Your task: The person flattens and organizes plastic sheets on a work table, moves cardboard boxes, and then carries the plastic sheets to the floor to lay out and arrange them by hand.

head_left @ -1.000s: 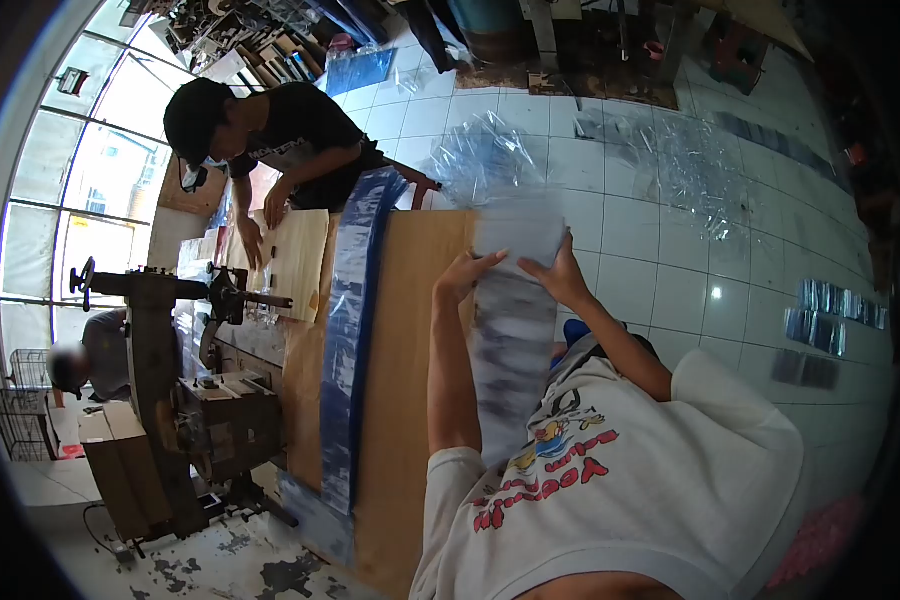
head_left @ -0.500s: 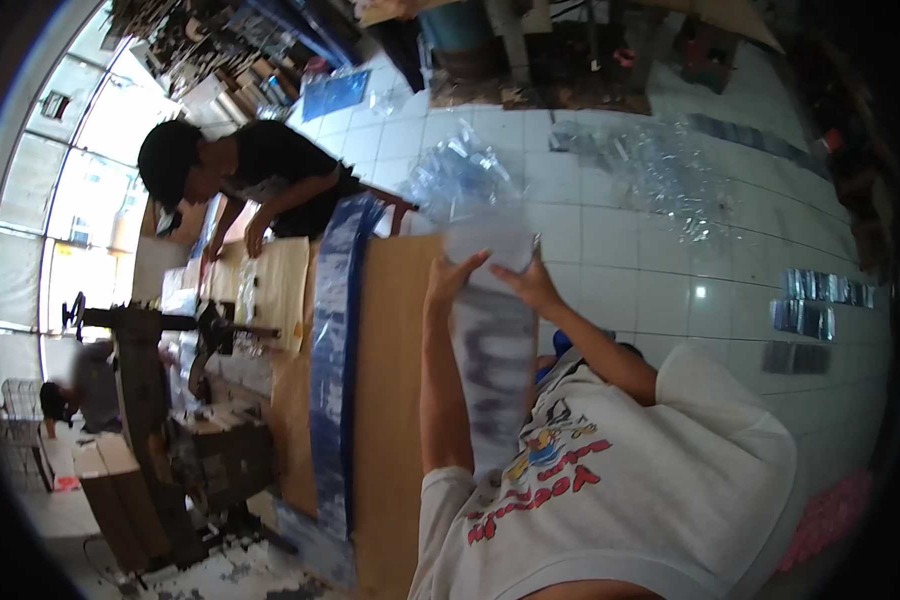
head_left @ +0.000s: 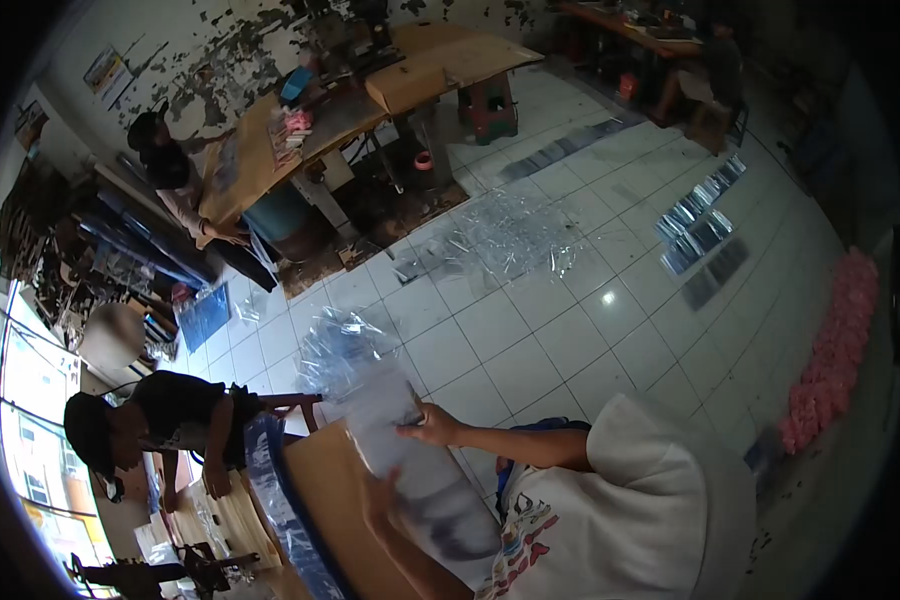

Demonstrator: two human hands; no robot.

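Note:
A strip of cloudy, see-through plastic sheeting (head_left: 435,490) lies along the edge of the brown tabletop (head_left: 325,465) in front of me. My right hand (head_left: 432,426) is closed at the right edge of the sheeting's far part, with the thumb on top. My left hand (head_left: 380,495) rests on or just over the sheeting's left side; its fingers are smeared by motion. Beyond my hands, a crumpled heap of clear plastic (head_left: 345,350) lies past the table's far end. A blue plastic-wrapped roll (head_left: 285,500) runs along the left of the tabletop.
A co-worker in black (head_left: 185,415) leans over the left bench. Another person (head_left: 165,165) stands at a far table (head_left: 260,165); one more sits top right. Plastic scraps (head_left: 515,235) and shiny packet rows (head_left: 695,220) lie on the tiles. Pink bundles (head_left: 830,350) line the right.
The view has swung rightward and up, showing more of the floor and far tables. My hands, together on the sheeting before, are now apart, the left drawn nearer to me.

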